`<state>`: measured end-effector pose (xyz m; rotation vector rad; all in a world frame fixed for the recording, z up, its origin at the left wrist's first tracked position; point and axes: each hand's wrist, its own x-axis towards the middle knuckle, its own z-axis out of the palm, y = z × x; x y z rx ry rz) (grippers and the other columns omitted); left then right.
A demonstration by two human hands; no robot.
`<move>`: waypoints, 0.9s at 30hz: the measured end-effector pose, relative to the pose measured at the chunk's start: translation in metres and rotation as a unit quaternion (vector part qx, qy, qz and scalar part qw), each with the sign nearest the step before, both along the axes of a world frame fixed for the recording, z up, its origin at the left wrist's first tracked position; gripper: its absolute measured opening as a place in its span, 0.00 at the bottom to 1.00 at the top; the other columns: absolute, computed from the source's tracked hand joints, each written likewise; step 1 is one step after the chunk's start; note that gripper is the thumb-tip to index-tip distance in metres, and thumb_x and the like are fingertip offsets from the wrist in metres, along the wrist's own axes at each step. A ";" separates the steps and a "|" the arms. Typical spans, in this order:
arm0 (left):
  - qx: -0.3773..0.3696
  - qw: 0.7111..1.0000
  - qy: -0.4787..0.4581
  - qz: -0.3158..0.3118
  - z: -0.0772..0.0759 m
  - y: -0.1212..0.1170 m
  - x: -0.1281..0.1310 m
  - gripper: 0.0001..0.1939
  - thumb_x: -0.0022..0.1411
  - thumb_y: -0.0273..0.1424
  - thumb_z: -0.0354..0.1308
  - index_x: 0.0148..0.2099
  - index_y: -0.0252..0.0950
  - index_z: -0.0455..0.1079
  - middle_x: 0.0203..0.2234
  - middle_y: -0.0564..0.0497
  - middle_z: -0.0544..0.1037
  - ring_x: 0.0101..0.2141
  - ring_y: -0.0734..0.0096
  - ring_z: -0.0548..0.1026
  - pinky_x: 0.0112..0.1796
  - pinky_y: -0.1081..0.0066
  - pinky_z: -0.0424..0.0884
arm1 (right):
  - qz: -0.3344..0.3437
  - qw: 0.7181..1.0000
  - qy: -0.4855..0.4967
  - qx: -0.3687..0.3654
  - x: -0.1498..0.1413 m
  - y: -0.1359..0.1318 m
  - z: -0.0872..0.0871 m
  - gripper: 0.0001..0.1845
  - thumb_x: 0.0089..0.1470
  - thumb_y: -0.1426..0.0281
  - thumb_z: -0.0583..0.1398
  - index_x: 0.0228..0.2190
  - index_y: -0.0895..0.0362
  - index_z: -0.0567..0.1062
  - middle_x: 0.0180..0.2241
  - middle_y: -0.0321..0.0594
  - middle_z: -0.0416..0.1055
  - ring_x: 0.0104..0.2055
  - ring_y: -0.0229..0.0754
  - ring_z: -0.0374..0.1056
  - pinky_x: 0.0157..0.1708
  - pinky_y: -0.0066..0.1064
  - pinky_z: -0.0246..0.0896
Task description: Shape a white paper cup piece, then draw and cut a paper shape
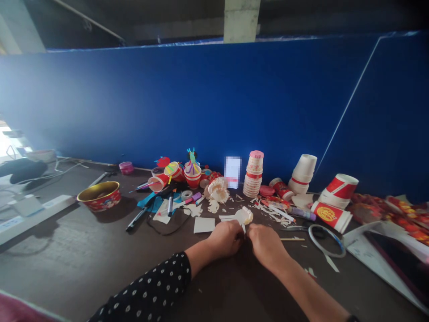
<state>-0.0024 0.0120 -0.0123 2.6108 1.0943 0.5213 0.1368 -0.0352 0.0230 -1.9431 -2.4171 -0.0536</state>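
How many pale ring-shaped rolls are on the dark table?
2: a small white roll, left of centre; a large pale roll, on the right. Others may be hidden.

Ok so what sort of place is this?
Probably a makeshift craft area, though the wider room is hard to tell: stacked paper cups, markers and cut paper scraps are spread over a dark table.

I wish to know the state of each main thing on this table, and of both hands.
Left hand, closed on the cutout
Right hand, curled, grip hidden
Card, flat
Bowl, upright, open
Pink tub, upright
Pink-topped stack, standing, cups upside down
Gold-badged cup, on its side
White ring, lying flat
Stick, lying flat
Device, screen dark
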 end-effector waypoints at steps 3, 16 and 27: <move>-0.016 1.000 -0.015 -0.004 0.002 0.000 0.000 0.07 0.50 0.27 0.52 0.31 0.34 0.71 0.28 0.49 0.75 0.30 0.70 0.70 0.31 0.75 0.65 | 0.002 1.000 -0.004 0.000 -0.001 0.000 0.000 0.16 0.52 0.78 0.48 0.29 0.59 0.75 0.32 0.48 0.74 0.34 0.43 0.70 0.29 0.28 0.54; 0.011 1.000 -0.010 0.003 0.001 -0.001 0.002 0.07 0.51 0.27 0.50 0.29 0.35 0.71 0.28 0.50 0.74 0.30 0.69 0.70 0.31 0.74 0.64 | 0.078 0.996 -0.031 -0.002 0.006 -0.013 0.005 0.17 0.51 0.80 0.48 0.29 0.58 0.76 0.35 0.46 0.72 0.38 0.43 0.64 0.34 0.29 0.53; 0.024 0.999 -0.017 0.012 -0.003 0.001 0.002 0.07 0.51 0.27 0.50 0.29 0.34 0.70 0.27 0.48 0.73 0.30 0.68 0.70 0.32 0.73 0.65 | 0.076 0.995 -0.056 0.018 0.000 -0.013 0.004 0.18 0.53 0.80 0.48 0.33 0.60 0.76 0.36 0.45 0.72 0.40 0.46 0.64 0.36 0.31 0.55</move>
